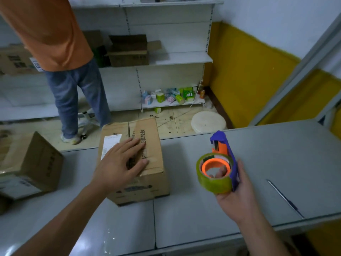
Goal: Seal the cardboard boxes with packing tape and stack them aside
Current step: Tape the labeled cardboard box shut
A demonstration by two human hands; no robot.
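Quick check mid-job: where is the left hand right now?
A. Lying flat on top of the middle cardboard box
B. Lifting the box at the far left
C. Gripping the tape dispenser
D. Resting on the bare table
A: the left hand lies with fingers spread on the top of the middle cardboard box, while the right hand holds the tape dispenser above the table.

On the grey table (193, 218) lie a cardboard box (152, 139), a second box (36, 163) beside it, and a thin pen (285, 199).
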